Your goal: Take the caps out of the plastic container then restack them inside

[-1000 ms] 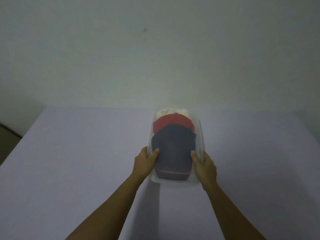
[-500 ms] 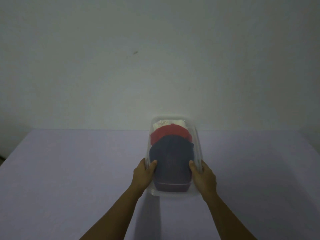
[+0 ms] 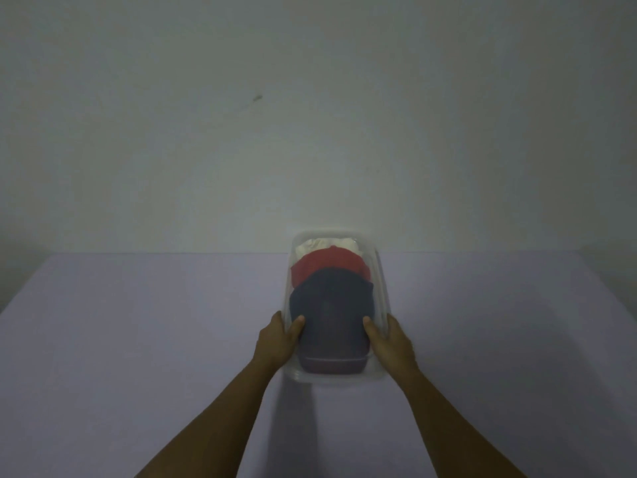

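Head view, dim light.

Container [image 3: 381, 288]: clear plastic, long axis running away from me, at mid-table [image 3: 138, 339]. Its far end overlaps the table's far edge in the view. I cannot tell whether its base rests on the table or is raised off it.

Caps: all three are inside the container, overlapped in a row. The navy cap [image 3: 331, 305] is nearest me and on top, brim toward the near wall. The red cap [image 3: 327, 262] is behind it, partly covered by the navy one. The white cap [image 3: 320, 243] is at the far end, and only a strip of it shows above the red.

Left hand [image 3: 277, 339]: clamped on the container's left wall near the near end. The thumb [image 3: 297, 326] is hooked over the rim, inside, against the navy cap's side. The fingers are outside the wall.

Right hand [image 3: 389, 343]: the same hold, mirrored, on the right wall. The thumb [image 3: 369, 327] is inside, touching the navy cap, and the fingers are outside.

The hands are apart, with the container's width between them. Both forearms are bare.

The wall [image 3: 310, 150] behind is plain and pale, with one small dark mark [image 3: 258, 97].
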